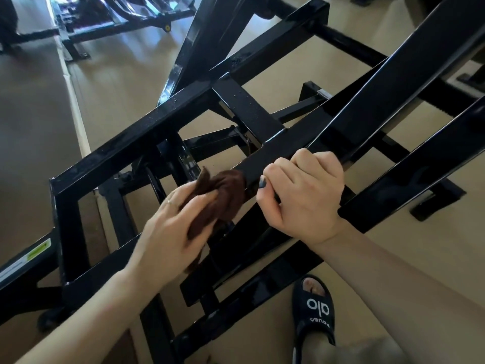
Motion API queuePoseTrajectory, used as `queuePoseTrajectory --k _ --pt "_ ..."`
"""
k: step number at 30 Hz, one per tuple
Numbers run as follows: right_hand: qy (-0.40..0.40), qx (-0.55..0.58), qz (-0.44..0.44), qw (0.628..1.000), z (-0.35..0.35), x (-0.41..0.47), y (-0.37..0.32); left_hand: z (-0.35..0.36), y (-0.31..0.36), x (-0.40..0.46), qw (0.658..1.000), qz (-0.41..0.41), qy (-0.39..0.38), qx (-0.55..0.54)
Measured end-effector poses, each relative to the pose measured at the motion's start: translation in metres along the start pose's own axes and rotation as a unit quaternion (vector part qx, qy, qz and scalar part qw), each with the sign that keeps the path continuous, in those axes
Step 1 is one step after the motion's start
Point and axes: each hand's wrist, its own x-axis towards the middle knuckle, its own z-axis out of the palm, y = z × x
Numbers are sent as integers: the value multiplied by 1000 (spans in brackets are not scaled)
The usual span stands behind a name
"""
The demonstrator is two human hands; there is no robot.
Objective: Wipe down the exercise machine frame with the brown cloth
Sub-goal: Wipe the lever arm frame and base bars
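Observation:
The exercise machine frame (147,132) is glossy black square tubing that crosses the whole view in diagonal bars. A bunched brown cloth (223,193) wraps the lower end of one diagonal bar at the centre. My left hand (173,227) grips the cloth from below left, fingers curled around it, a ring on one finger. Just to the right, my right hand (304,195) grips the same bar, fingers over its top and thumb underneath, touching the cloth's edge.
Tan floor (126,82) shows between the bars. My foot in a dark slide sandal (313,311) stands at the lower right beside the frame's base. Another black machine (126,22) stands at the top left. A green and white label (31,256) sits on a left bar.

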Motion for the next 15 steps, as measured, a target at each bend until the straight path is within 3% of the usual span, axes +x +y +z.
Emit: queuePoseTrajectory --k 8,15 --pt "2 12 4 1000 -1 2 0 12 22 60 996 88 -2 5" --pt "17 22 -18 999 1 1 4 33 54 151 994 98 -33 -26"
